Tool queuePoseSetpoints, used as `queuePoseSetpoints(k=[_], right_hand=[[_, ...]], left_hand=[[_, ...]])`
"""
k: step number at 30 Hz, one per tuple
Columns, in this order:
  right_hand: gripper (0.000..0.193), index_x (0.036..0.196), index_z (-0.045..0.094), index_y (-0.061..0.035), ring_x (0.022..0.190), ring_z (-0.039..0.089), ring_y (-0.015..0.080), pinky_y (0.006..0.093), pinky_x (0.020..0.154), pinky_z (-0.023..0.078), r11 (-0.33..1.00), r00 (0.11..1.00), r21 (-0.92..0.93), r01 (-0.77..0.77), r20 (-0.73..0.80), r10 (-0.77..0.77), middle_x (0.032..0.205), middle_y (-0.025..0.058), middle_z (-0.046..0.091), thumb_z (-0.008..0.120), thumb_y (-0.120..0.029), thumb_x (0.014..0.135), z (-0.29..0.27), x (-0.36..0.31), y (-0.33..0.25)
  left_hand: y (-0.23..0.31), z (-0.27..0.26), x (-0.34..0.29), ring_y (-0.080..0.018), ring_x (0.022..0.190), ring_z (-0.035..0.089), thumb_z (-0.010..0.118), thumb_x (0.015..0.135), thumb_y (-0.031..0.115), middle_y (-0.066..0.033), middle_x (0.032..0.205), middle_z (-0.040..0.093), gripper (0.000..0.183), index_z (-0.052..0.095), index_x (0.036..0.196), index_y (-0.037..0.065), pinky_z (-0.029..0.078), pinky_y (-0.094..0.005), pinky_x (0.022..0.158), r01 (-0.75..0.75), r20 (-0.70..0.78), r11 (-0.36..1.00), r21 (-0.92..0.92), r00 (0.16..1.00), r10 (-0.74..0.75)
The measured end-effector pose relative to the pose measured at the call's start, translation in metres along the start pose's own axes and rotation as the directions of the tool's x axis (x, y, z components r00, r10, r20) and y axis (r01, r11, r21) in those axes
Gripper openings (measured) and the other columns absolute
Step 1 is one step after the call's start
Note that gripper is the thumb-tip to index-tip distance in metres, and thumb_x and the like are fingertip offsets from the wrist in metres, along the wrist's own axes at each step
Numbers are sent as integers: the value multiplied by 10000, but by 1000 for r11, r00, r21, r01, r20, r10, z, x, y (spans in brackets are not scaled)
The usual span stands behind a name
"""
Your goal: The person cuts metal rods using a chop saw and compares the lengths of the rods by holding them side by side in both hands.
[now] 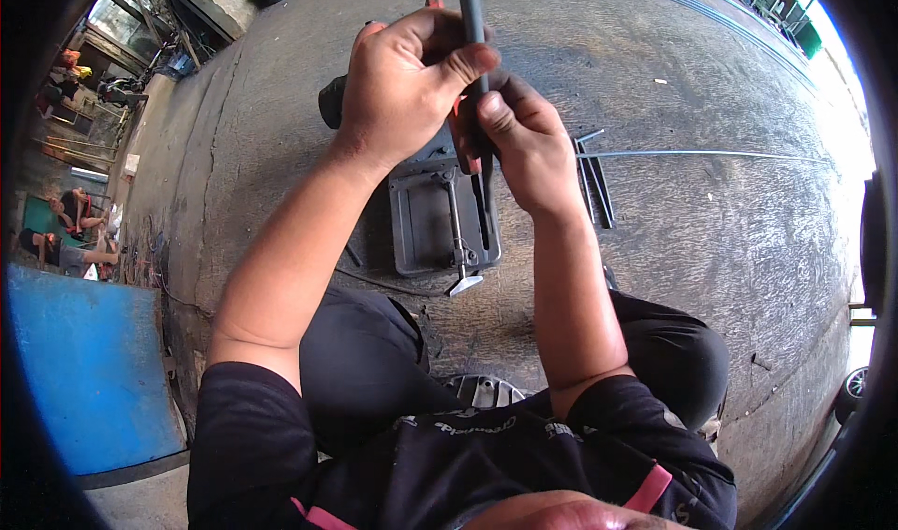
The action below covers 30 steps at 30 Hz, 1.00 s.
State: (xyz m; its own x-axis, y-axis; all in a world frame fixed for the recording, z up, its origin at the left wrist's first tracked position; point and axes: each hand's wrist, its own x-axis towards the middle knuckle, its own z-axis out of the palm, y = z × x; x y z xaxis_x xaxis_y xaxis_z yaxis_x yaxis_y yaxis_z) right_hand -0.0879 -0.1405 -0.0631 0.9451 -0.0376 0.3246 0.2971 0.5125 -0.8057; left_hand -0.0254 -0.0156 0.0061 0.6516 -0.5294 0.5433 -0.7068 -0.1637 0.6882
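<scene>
In front of my chest I hold up a short dark metal rod (471, 14), nearly upright, its round end pointing away from me. My left hand (402, 86) is closed around its middle, the thumb lying across it. Just below, my right hand (528, 137) pinches the same rod between thumb and fingers. Beneath my hands a cut-off machine stands on the floor; its grey metal base (404, 240) carries a screw clamp (456, 217) with a crank handle (466, 285). My hands hide much of the machine's upper part, where red and black pieces show.
A long thin metal bar (692, 154) runs right from the machine, near a small black metal stand (595, 188). Long bars (692, 11) lie along the far floor. A blue panel (94, 371) is at left. Two people (70, 235) sit far left. My crossed legs (369, 352) flank the near side.
</scene>
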Motion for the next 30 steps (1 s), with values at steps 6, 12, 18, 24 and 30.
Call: queuePoseSetpoints(k=[6, 12, 18, 24, 30], right_hand=[[200, 1012, 595, -4, 659, 494, 78, 228, 617, 416, 943, 982, -331, -24, -186, -40, 732, 0, 581, 540, -180, 934, -25, 6, 8], [304, 958, 655, -74, 661, 529, 200, 354, 655, 443, 501, 965, -852, -149, -237, -116, 690, 103, 581, 482, -323, 949, -129, 9, 18], [426, 978, 659, -73, 897, 627, 305, 421, 855, 441, 191, 944, -932, -309, -277, 178, 917, 190, 655, 422, -426, 952, -159, 30, 63], [491, 889, 591, -21, 738, 546, 223, 378, 724, 436, 144, 957, -985, -95, -50, 284, 754, 93, 597, 383, -458, 971, -215, 74, 82], [427, 1049, 603, -78, 863, 626, 331, 458, 801, 464, -119, 874, -988, 99, 29, 486, 875, 165, 643, 350, -415, 980, -184, 38, 78]], left_hand=[[-21, -5, 1, -102, 810, 615, 669, 855, 192, -62, 869, 665, 274, 603, 1016, -19, 502, -238, 756, -44, 65, 928, 371, 998, 22], [-20, -38, 22, -245, 982, 605, 608, 860, 211, -155, 1056, 615, 367, 538, 1142, -13, 477, -340, 838, 121, -243, 788, 603, 969, 37], [-50, -59, 24, -284, 1048, 547, 575, 868, 294, -190, 1223, 519, 526, 451, 1260, -33, 468, -334, 855, 735, 133, 654, -177, 677, -724], [-74, -60, 21, -321, 1120, 457, 523, 864, 397, -188, 1264, 456, 582, 436, 1320, 45, 442, -484, 896, 783, 32, 562, -266, 590, -807], [-54, -41, 15, -214, 840, 576, 542, 867, 297, -94, 955, 575, 452, 494, 1228, 28, 502, -447, 747, 756, 45, 614, -229, 638, -769]])
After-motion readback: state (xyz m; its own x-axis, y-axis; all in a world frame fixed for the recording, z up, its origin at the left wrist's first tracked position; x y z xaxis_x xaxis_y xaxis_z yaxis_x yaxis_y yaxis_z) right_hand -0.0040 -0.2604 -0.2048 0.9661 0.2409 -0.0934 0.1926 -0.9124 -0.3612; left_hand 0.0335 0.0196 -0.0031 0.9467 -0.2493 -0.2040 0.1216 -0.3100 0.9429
